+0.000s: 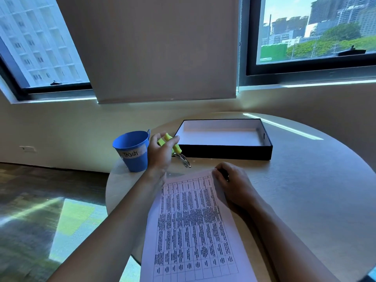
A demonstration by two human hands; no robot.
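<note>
White printed paper (195,220) is being pressed flat on the round wooden table (305,190), its near left corner apparently hanging over the table's edge. Its far right corner is being pinned by the right hand (234,184), whose fingers are being curled round a small dark object (224,174); what it is cannot be told. Just beyond the sheet, a yellow-handled staple remover (176,147) is being gripped in the left hand (162,153), lifted, metal tip pointing down at the table. That hand is being squeezed between the blue trash bucket (132,151) and the black box (223,152), both just beside it. The work is being judged as early: nothing is lying in the box, and the sheet is not yet being filed. Open tabletop is being left to the right; the bucket is standing near the left edge.
</note>
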